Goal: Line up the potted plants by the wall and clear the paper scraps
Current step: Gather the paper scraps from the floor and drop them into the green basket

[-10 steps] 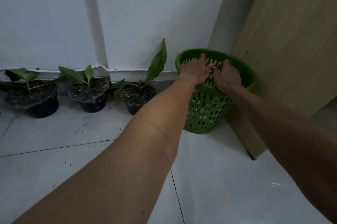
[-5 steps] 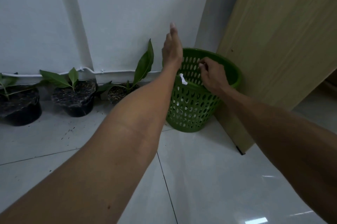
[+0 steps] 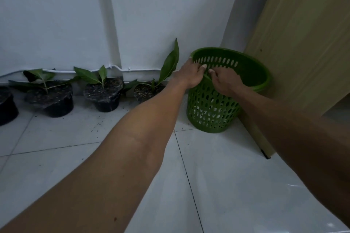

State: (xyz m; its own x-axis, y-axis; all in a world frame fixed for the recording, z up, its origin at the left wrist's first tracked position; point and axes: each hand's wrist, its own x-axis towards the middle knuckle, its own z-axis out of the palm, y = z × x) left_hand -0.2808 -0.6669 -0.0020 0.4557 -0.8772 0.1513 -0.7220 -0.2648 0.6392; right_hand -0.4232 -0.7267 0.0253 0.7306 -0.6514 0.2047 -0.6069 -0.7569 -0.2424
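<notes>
Two bare forearms reach from the near edge over the pale tiled floor (image 3: pixel 217 185), converging on the green bin (image 3: pixel 214 111) that stands upright, mouth up, in the corner. The left hand (image 3: pixel 190 75) lies palm-down on the bin's near rim, fingers curled over the edge onto it. The right hand (image 3: pixel 223 81) meets it at the same stretch of rim, fingers bent and pinched together; whether it grips the rim or something small I cannot tell. Through the bin's holes, pale scraps (image 3: pixel 205 113) show near the bottom.

A tan wooden panel (image 3: pixel 306 47) leans just right of the bin, touching or nearly touching its side. Dark specks of soil dot the tiles in front of the pots.

Further back, four black pots stand in a row running left to right along the foot of the white wall (image 3: pixel 66 15). The right pot (image 3: pixel 145 92) is partly hidden by the left forearm, its tall leaf pointing up against the wall. The middle pot (image 3: pixel 105 96) and left pot (image 3: pixel 51 100) carry low, spreading leaves; a fourth pot (image 3: pixel 6 107) is cut by the frame's edge. A white cable (image 3: pixel 121 68) runs along the wall behind them.
</notes>
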